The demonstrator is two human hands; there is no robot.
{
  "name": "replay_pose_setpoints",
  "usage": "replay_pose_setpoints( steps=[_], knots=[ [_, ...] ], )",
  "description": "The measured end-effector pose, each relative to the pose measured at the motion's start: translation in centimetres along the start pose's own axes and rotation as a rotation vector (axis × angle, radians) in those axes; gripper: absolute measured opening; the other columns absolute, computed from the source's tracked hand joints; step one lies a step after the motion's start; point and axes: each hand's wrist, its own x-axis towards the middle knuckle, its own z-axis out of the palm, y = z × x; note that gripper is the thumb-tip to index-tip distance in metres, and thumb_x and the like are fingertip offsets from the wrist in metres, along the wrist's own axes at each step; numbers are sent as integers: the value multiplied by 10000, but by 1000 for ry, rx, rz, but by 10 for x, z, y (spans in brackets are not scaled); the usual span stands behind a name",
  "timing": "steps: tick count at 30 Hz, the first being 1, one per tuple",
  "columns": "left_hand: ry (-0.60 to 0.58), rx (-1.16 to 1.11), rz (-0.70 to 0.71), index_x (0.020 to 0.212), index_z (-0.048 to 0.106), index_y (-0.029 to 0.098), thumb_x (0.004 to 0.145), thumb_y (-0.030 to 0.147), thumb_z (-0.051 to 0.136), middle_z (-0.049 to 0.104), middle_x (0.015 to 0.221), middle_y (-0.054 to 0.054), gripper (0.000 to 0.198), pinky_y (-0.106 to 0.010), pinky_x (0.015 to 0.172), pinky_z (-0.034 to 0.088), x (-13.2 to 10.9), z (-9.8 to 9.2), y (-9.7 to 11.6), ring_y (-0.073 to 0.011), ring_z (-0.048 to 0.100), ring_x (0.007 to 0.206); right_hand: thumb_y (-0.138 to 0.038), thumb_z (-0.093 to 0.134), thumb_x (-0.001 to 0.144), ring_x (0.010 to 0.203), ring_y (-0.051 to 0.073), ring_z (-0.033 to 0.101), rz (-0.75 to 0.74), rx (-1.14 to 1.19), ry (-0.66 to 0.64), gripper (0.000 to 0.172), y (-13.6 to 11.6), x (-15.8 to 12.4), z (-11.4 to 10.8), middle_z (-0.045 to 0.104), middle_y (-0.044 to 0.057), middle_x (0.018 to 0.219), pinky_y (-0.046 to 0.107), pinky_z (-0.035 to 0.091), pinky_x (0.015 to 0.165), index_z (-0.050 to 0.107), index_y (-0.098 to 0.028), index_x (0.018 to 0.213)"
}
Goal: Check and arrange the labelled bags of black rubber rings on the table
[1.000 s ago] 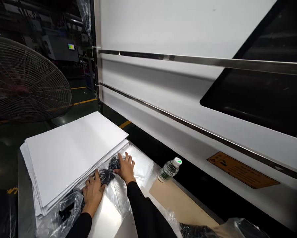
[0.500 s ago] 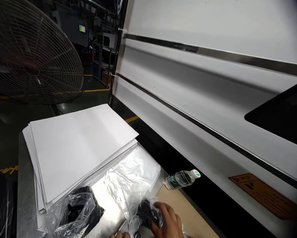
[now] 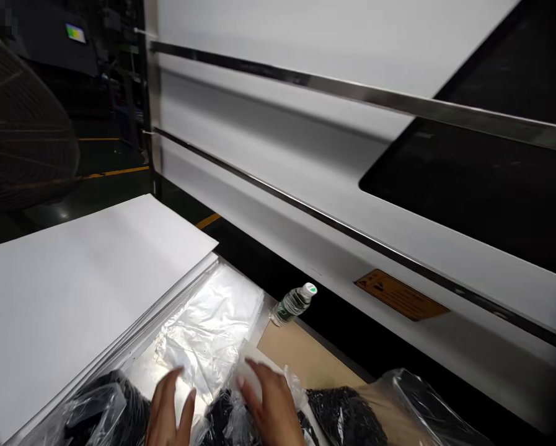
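At the bottom of the view, my left hand (image 3: 168, 409) is raised with its thumb and fingers apart and nothing between them. My right hand (image 3: 275, 406) is above a clear plastic bag of black items (image 3: 224, 415), thumb and fingers spread; any contact with the plastic is hard to make out. Left of my left hand lies another clear bag with black contents (image 3: 105, 409). More black items in clear plastic (image 3: 347, 415) lie to the right of my right hand. Flat clear plastic bags (image 3: 212, 316) are spread beyond my hands on the shiny metal table.
A stack of white sheets (image 3: 87, 266) covers the left side. A water bottle (image 3: 292, 305) stands by brown cardboard (image 3: 310, 353). The white machine panel (image 3: 278, 148) with metal rails rises along the right. A large fan (image 3: 22, 136) is at far left.
The view has turned right, bringing more bagged black items into sight. My left hand has come up into view, fingers apart. My right hand has opened off the bagged black item.
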Motion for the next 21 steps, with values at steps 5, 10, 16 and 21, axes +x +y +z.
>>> replay_pose_setpoints(
  steps=[5, 10, 16, 21],
  knots=[
    [45, 307, 148, 1468, 270, 218, 894, 551, 312, 248, 1558, -164, 665, -556, 1109, 316, 55, 38, 41, -346, 178, 1458, -248, 333, 930, 1355, 205, 409, 37, 114, 156, 503, 12, 161, -9, 450, 139, 1471, 318, 324, 1127, 374, -107, 1411],
    [-10, 863, 406, 1366, 388, 493, 902, 533, 363, 347, 1564, 10, 467, -710, 1097, 85, 72, 72, 10, -417, 76, 1470, -441, 636, 780, 1413, 461, 199, 232, 13, 62, 826, 24, 245, 34, 275, 311, 1512, 592, 179, 1130, 333, 0, 1409],
    [-26, 989, 348, 1394, 299, 494, 904, 532, 347, 326, 1574, 1, 494, -700, 1082, 121, 79, 83, -2, -437, 54, 1464, -571, 643, 725, 1320, 467, 330, 309, -91, 32, 909, 12, 238, 48, 362, 338, 1430, 587, 253, 1051, 354, -5, 1373],
    [-11, 1011, 332, 1380, 317, 509, 889, 577, 343, 332, 1571, 8, 496, -706, 1073, 112, 79, 87, -4, -450, 90, 1457, -373, 715, 652, 1051, 296, 623, 302, -29, -98, 753, 4, 239, 35, 644, 163, 1196, 381, 477, 842, 442, -150, 1317]
  ],
)
